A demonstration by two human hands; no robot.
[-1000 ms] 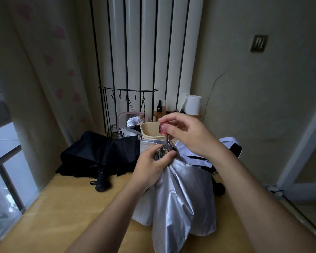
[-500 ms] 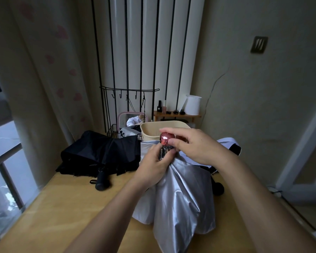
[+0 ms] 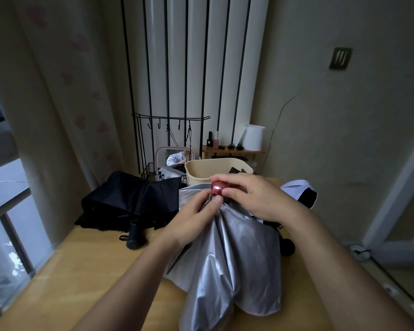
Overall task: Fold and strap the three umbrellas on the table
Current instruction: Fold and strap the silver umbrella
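There's the silver umbrella (image 3: 227, 259) upright, pink cap (image 3: 217, 188) topmost, pinched by the right hand (image 3: 261, 199), left hand (image 3: 191, 218) gripping just below, table (image 3: 93, 271) wood showing left.

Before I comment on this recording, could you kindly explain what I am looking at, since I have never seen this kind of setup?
There is no machine here: a person works with two bare hands, and the view comes from a wide-angle camera worn on their head, looking forward and down. The left hand grips the gathered top of a silver umbrella, whose cloth hangs down onto the wooden table. The right hand curls round the pink knob at the umbrella's end. A black umbrella lies unfolded on the table to the left, a white-and-black umbrella lies behind the right hand, and a beige basket stands further back.
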